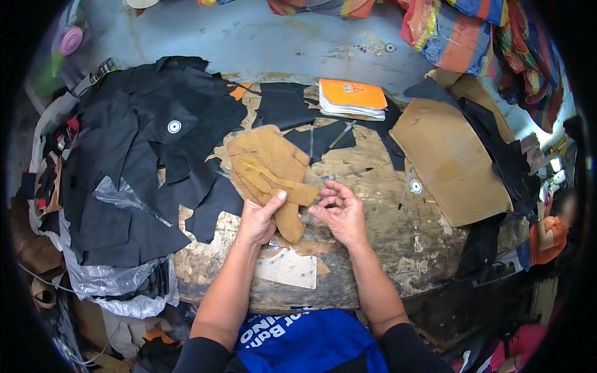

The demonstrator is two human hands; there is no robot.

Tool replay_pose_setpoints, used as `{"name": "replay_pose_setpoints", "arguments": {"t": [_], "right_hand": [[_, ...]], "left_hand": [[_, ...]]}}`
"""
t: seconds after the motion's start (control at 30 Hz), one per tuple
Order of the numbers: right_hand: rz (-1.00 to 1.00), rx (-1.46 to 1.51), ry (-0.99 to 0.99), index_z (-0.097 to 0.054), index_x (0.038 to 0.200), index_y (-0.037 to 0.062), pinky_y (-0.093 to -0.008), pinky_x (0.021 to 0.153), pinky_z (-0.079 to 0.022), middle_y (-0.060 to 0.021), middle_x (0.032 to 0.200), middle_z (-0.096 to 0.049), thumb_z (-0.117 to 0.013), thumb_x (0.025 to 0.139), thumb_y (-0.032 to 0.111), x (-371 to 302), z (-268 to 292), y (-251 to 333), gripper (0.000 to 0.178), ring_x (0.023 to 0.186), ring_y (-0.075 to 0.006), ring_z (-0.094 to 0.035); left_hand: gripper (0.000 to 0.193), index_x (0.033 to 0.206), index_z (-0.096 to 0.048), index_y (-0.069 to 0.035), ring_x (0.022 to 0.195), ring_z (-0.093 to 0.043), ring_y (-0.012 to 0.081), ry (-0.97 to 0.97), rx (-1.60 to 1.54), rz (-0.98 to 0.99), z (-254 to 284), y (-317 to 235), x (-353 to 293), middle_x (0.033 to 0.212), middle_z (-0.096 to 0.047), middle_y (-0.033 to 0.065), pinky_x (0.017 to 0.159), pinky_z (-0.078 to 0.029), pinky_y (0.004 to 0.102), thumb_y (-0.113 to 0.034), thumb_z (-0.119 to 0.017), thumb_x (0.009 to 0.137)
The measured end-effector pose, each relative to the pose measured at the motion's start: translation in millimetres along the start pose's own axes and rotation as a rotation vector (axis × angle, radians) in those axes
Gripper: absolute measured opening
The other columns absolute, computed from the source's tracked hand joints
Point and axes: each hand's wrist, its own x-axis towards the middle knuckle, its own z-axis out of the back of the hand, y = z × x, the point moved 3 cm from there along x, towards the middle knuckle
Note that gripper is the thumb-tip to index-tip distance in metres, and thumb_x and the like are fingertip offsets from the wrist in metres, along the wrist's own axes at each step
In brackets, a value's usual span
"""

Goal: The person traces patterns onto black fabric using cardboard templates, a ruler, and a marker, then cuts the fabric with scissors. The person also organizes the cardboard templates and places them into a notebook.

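Observation:
Several tan, flat pattern pieces with worn, marked surfaces, like leather or card, are in my left hand [257, 219]. Its thumb presses on top, the other fingers lie beneath. The largest, a broad pattern piece [270, 146], fans out toward the far side; a narrower strip-like pattern piece [298, 191] lies over it, pointing right. A rounded end of a pattern piece [289, 222] hangs toward me. At the strip's right end is my right hand [341, 212], fingers loosely curled and apart, with no visible grip. Below the hands a pale, dotted pattern piece [287, 268] rests on the table.
Black leather sheets [149, 143] cover the left of the worn wooden table [379, 267]. An orange-covered notebook [352, 94] lies at the back, with several pens [345, 174] nearer. Large brown cardboard [451, 165] sits at right. Another person [550, 233] is beyond the right edge.

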Motion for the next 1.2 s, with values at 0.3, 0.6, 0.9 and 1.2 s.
{"name": "replay_pose_setpoints", "arguments": {"t": [0.3, 0.6, 0.9, 1.2], "right_hand": [[0.039, 0.375, -0.231, -0.062, 0.09, 0.0015, -0.024, 0.047, -0.052, -0.0079, 0.078, -0.066, -0.065, 0.085, 0.004, 13, 65, 22, 0.007, 0.06, -0.0147, -0.064], [-0.05, -1.018, -0.593, -0.067, 0.095, -0.0024, -0.026, 0.069, -0.049, -0.0083, 0.086, -0.067, -0.079, 0.074, 0.017, 17, 149, 10, 0.031, 0.077, -0.0135, -0.062], [0.067, -0.114, 0.161, -0.055, 0.117, -0.0034, -0.0233, 0.073, -0.053, -0.0086, 0.096, -0.066, -0.08, 0.072, 0.006, -14, -21, -3, 0.052, 0.082, -0.0103, -0.063], [-0.026, 0.01, 0.163, -0.048, 0.114, -0.0034, -0.02, 0.058, -0.047, -0.0063, 0.082, -0.062, -0.061, 0.084, -0.004, -20, -34, -14, 0.033, 0.07, -0.0055, -0.059]], "left_hand": [[0.052, 0.124, -0.044, 0.002, 0.104, -0.062, 0.0327, 0.134, 0.038, 0.073, -13, -2, -8, 0.112, -0.061, 0.0176, 0.081, -0.057, 0.044, 0.006, -0.065, 0.077], [0.05, 0.118, -0.052, 0.0, 0.099, -0.063, 0.0223, 0.017, 0.108, -0.071, -5, -3, -4, 0.11, -0.063, 0.0125, 0.087, -0.053, 0.0371, 0.01, -0.07, 0.073], [0.047, 0.113, -0.055, 0.001, 0.094, -0.065, 0.0213, -0.09, 0.202, -0.145, 4, -9, 1, 0.105, -0.065, 0.0121, 0.083, -0.053, 0.0339, 0.012, -0.071, 0.07], [0.048, 0.117, -0.051, 0.001, 0.094, -0.065, 0.0224, -0.096, 0.256, -0.146, 4, -9, 0, 0.107, -0.063, 0.0122, 0.083, -0.054, 0.0352, 0.009, -0.068, 0.073]]}}
